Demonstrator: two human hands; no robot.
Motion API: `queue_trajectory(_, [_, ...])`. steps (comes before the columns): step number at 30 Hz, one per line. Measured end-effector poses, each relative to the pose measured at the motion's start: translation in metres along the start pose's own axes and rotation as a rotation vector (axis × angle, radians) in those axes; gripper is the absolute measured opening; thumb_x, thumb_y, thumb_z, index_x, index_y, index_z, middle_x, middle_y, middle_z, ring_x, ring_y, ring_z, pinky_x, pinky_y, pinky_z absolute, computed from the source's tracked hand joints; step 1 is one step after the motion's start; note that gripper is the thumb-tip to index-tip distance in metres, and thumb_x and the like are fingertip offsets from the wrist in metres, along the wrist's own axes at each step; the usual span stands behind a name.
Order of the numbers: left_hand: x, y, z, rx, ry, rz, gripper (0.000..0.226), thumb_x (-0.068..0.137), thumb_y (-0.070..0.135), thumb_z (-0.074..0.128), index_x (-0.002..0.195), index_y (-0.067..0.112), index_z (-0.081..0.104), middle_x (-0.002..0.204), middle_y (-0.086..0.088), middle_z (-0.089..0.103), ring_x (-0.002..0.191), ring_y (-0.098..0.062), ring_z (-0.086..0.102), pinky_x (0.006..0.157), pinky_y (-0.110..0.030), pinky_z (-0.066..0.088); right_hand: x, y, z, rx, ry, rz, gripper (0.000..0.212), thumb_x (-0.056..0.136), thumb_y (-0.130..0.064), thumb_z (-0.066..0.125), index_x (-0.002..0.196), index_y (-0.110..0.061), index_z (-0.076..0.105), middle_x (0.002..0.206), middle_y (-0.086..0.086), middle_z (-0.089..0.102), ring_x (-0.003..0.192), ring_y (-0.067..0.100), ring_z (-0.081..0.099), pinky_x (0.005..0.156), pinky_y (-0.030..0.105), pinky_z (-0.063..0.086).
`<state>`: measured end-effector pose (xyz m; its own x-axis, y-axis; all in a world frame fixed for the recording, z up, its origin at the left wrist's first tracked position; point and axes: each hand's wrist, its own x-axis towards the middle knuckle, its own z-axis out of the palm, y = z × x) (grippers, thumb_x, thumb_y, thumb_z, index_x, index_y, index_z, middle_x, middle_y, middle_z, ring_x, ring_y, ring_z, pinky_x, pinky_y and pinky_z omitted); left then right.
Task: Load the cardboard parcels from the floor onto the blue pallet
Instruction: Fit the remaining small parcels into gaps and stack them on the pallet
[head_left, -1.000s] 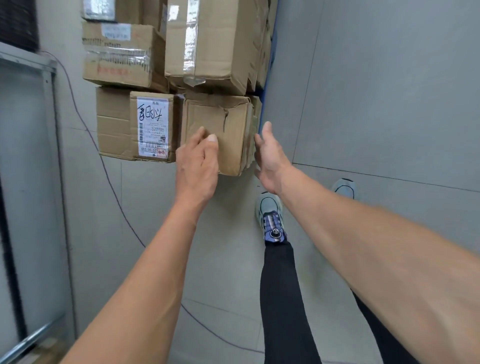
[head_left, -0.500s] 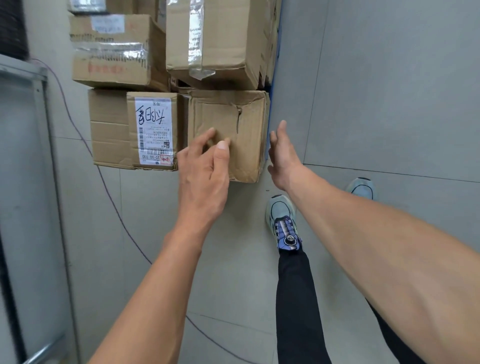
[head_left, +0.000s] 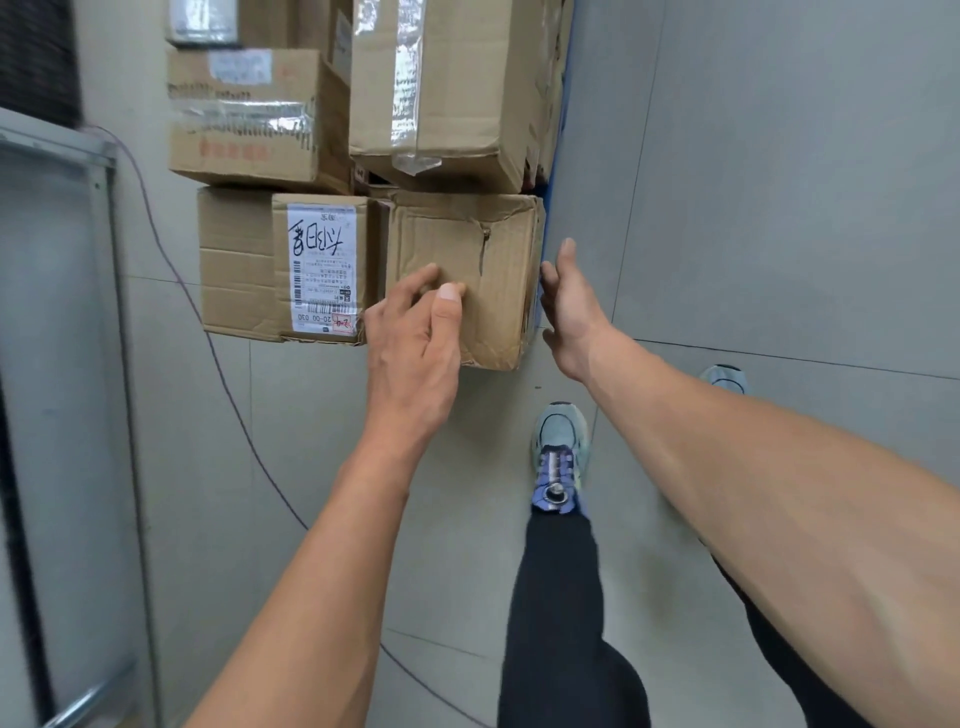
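Now the two hands are apart, with a brown box (head_left: 467, 249) between them. The left hand (head_left: 415, 343) rests loose fingers on its front face. The right hand (head_left: 569, 306) lies flat along its side, fingers straight. Just past the right hand shows the blue pallet (head_left: 561, 130).

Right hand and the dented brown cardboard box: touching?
Cannot tell. Head view: the right hand sits by the dented brown cardboard box, at its right edge; neither contact nor gap plain.
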<state>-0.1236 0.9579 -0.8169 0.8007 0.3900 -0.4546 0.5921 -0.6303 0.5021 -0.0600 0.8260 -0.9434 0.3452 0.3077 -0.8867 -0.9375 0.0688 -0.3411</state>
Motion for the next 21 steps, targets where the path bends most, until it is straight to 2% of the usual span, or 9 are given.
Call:
queue_trajectory(2, [0.003,0.001,-0.005,0.004,-0.023,-0.002,0.049,0.109,0.044,0.031,0.123,0.024,0.073,0.150,0.007,0.048,0.129,-0.017,0.034,0.109,-0.037,0.034,-0.011,-0.004,0.003,-0.013,-0.005,-0.025,0.079,0.099,-0.076,0.015,0.160,-0.028,0.031,0.163,-0.010,0.035,0.150,0.010,0.027,0.120,0.041,0.016])
queue_trajectory(5, [0.009,-0.002,-0.012,0.034,-0.076,0.030,0.048,0.110,0.043,0.034,0.126,0.021,0.073,0.148,0.006,0.051,0.131,-0.021,0.037,0.110,-0.039,0.035,-0.026,-0.006,0.005,-0.033,0.024,-0.060,0.078,0.100,-0.075,0.015,0.157,-0.027,0.038,0.124,-0.034,0.046,0.112,-0.009,0.049,0.103,0.032,0.023])
queue_trajectory(6, [0.010,-0.004,-0.015,0.039,-0.099,0.046,0.048,0.110,0.044,0.034,0.126,0.020,0.072,0.148,0.006,0.052,0.132,-0.021,0.039,0.109,-0.038,0.036,-0.031,-0.005,0.007,-0.023,0.044,-0.066,0.078,0.100,-0.075,0.014,0.157,-0.027,0.037,0.118,-0.033,0.050,0.106,-0.013,0.052,0.104,0.031,0.023])
queue_trajectory(7, [0.012,-0.007,-0.019,0.039,-0.127,0.067,0.048,0.110,0.044,0.035,0.125,0.020,0.073,0.148,0.006,0.052,0.133,-0.020,0.040,0.109,-0.039,0.037,-0.035,-0.003,0.009,-0.009,0.063,-0.075,0.078,0.100,-0.075,0.013,0.159,-0.028,0.033,0.128,-0.025,0.055,0.118,-0.011,0.052,0.111,0.033,0.022])
queue_trajectory(8, [0.015,-0.009,-0.024,0.040,-0.160,0.093,0.047,0.110,0.045,0.035,0.124,0.019,0.073,0.147,0.006,0.053,0.133,-0.020,0.041,0.110,-0.039,0.038,-0.038,-0.002,0.012,0.008,0.077,-0.087,0.080,0.099,-0.076,0.013,0.161,-0.028,0.027,0.152,-0.012,0.047,0.140,-0.002,0.041,0.119,0.038,0.016])
queue_trajectory(9, [0.018,-0.012,-0.029,0.046,-0.196,0.119,0.046,0.110,0.044,0.036,0.125,0.020,0.072,0.146,0.006,0.053,0.133,-0.020,0.042,0.110,-0.039,0.038,-0.043,0.000,0.015,0.037,0.093,-0.085,0.082,0.098,-0.077,0.012,0.163,-0.027,0.022,0.167,-0.006,0.027,0.153,0.008,0.023,0.124,0.044,0.008])
queue_trajectory(10, [0.021,-0.014,-0.035,0.060,-0.231,0.148,0.045,0.110,0.044,0.036,0.126,0.021,0.071,0.146,0.005,0.054,0.134,-0.020,0.042,0.110,-0.038,0.037,-0.049,0.003,0.019,0.064,0.113,-0.078,0.084,0.097,-0.078,0.012,0.164,-0.027,0.019,0.171,-0.006,0.014,0.157,0.012,0.010,0.127,0.048,0.003])
queue_trajectory(15, [0.042,-0.022,-0.066,0.161,-0.365,0.292,0.043,0.111,0.043,0.035,0.133,0.023,0.068,0.145,0.006,0.053,0.131,-0.019,0.040,0.102,-0.029,0.027,-0.061,0.014,0.036,0.212,0.217,-0.130,0.087,0.095,-0.081,0.012,0.164,-0.027,0.015,0.172,-0.008,0.005,0.158,0.013,0.002,0.127,0.054,0.001])
queue_trajectory(21, [0.063,-0.018,-0.080,0.273,-0.462,0.455,0.043,0.112,0.039,0.035,0.137,0.022,0.065,0.147,0.002,0.052,0.124,-0.011,0.036,0.102,-0.023,0.020,-0.068,0.024,0.054,0.363,0.311,-0.209,0.087,0.095,-0.080,0.010,0.164,-0.027,0.016,0.172,-0.006,0.007,0.158,0.014,0.005,0.128,0.049,0.008])
